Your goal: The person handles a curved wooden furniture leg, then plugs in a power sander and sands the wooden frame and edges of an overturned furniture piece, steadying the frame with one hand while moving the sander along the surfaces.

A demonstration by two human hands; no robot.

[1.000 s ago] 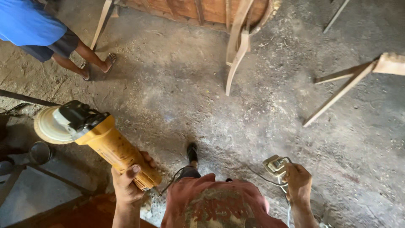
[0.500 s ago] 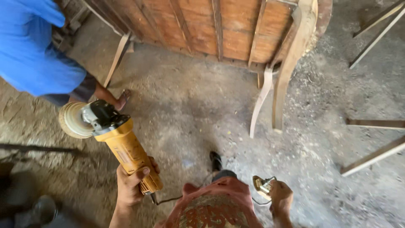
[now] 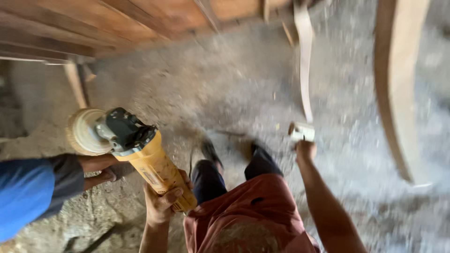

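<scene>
Grinder [image 3: 140, 157]: a yellow-bodied angle grinder sits in the left hand [image 3: 161, 206], whose fingers wrap tight round the rear of the yellow barrel, the thumb lying across its lower end. From that hand the tool slants up toward ten o'clock, off the ground, over dusty floor. Its head is a dark grey gear housing, and on it a round, pale tan sanding disc [image 3: 84, 131] faces left, its rim fuzzy with wear or dust. A small label shows on the yellow body, too blurred to make out.

The left forearm rises from the bottom edge, wrist straight, tool held clear of the body. The right hand [image 3: 305, 150] is well apart from the left, at about two o'clock from it, arm stretched forward and nearly straight. It is closed on a small pale object [image 3: 301, 131]; blur hides what that object is.

Between the arms lie the person's reddish shirt [image 3: 253, 211], dark trousers and dark shoes [image 3: 208, 152] on the grey, gritty floor [image 3: 225, 89].

At nine o'clock another person's blue garment [image 3: 23, 192] and bare leg reach in, close by the disc. At twelve o'clock stands brown wooden panelling [image 3: 117, 23]. Curved wooden pieces [image 3: 396, 84] stand at one to three o'clock, motion-blurred.
</scene>
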